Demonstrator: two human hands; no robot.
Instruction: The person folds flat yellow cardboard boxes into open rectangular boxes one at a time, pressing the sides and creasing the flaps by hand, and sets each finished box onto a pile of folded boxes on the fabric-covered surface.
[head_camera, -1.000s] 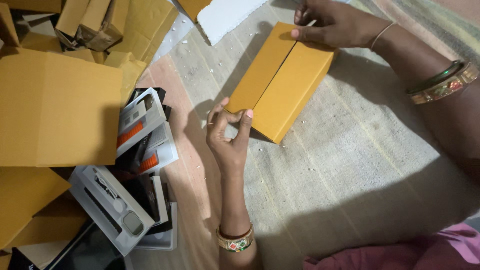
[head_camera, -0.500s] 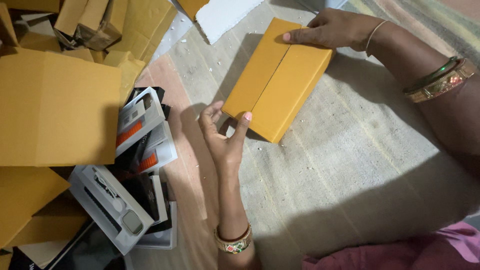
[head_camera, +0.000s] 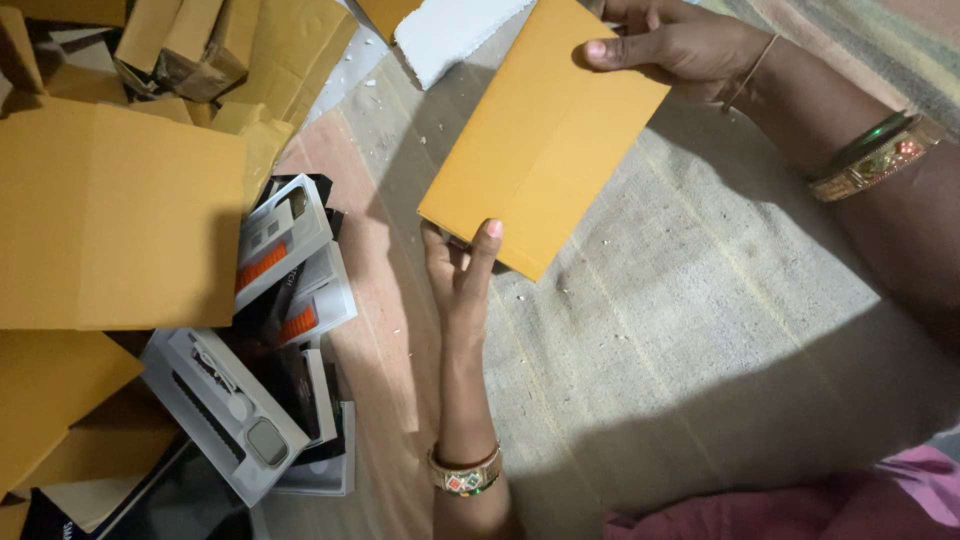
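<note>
Both hands hold a flat yellow cardboard piece (head_camera: 545, 135) above a woven beige mat (head_camera: 700, 340) spread on the floor. The left hand (head_camera: 462, 268) comes up from below and grips the near lower edge of the cardboard, its thumb pressed on the top face and the other fingers curled under the edge. The right hand (head_camera: 685, 45) reaches in from the upper right and pinches the far upper edge, thumb lying on top and the fingers hidden behind the sheet. The cardboard is tilted, with a fold crease running along its length. A beaded bangle (head_camera: 465, 472) sits on the left wrist, and gold and green bangles (head_camera: 875, 155) sit on the right forearm. To the left lies a large flat yellow carton panel (head_camera: 110, 220), with more folded cartons (head_camera: 190, 50) beyond it. Just beside the panel is a heap of grey and white product boxes (head_camera: 265, 330) picturing wristwatches. A piece of white foam (head_camera: 455, 35) lies near the top edge of the mat.
</note>
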